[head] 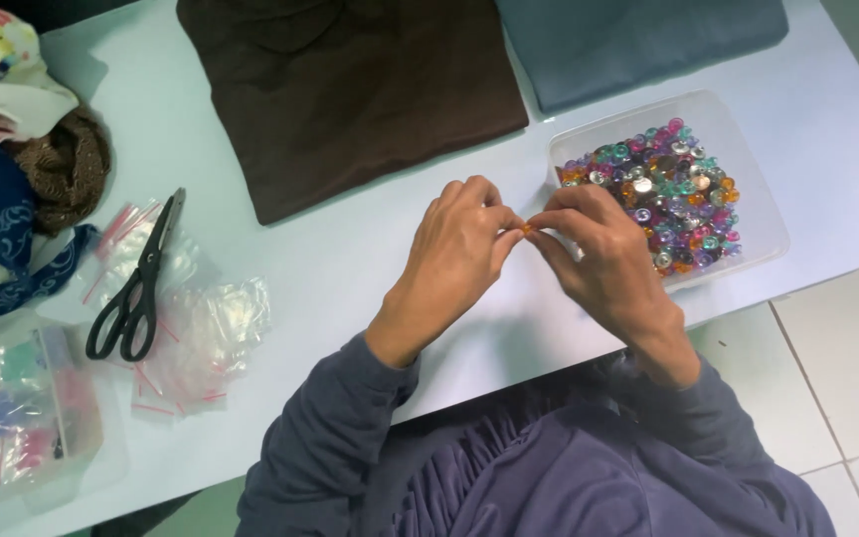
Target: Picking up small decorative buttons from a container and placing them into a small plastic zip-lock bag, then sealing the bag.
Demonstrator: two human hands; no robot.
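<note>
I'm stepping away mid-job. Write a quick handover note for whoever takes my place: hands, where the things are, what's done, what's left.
Left hand and right hand: meet over the white table, fingers pinching one small orange bead between them.
Beads: clear plastic tub at right holds the mixed coloured beads.
Left side: black scissors lie on small clear bags; a further bag of coloured pieces sits at the near-left corner.
Far edge: brown folded cloth, grey-blue folded cloth.
Done: one bead picked out.
Left: apparently the tub's beads; how many are already handled cannot be told.
</note>
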